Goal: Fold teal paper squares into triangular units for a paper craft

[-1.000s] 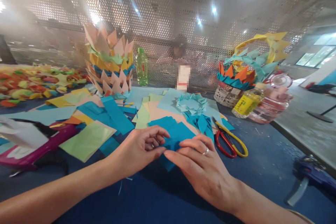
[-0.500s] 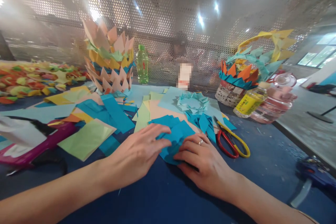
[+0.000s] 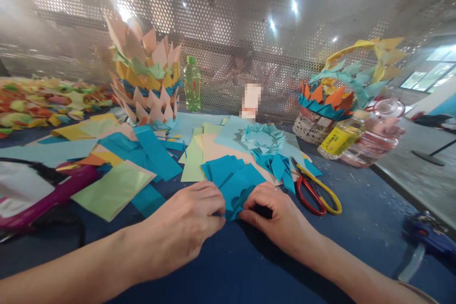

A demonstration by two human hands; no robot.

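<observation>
Blue paper sheets (image 3: 238, 185) lie on the dark blue table right in front of me, the front one between my hands. My left hand (image 3: 199, 216) is curled at its lower left edge, thumb and fingertips closed there. At the lower right edge, my right hand (image 3: 269, 206), with a ring on one finger, pinches the paper between thumb and forefinger. Folded blue paper points (image 3: 276, 171) lie just beyond, near a light blue ring of folded paper (image 3: 262, 138). Scissors (image 3: 310, 193) with red and yellow handles rest to the right of my right hand.
Paper crowns (image 3: 146, 80) and a green bottle (image 3: 193, 86) stand at the back left. A purple glue gun (image 3: 67, 192) lies left beside green paper (image 3: 114, 191). To the right are a yellow-labelled bottle (image 3: 338, 140), a pink bottle (image 3: 374, 145) and a blue glue gun (image 3: 431, 235).
My left hand has drawn back from above the blue paper to its lower left edge, its fingers closing. My right fingers have moved from lying on the paper to pinching its lower right edge.
</observation>
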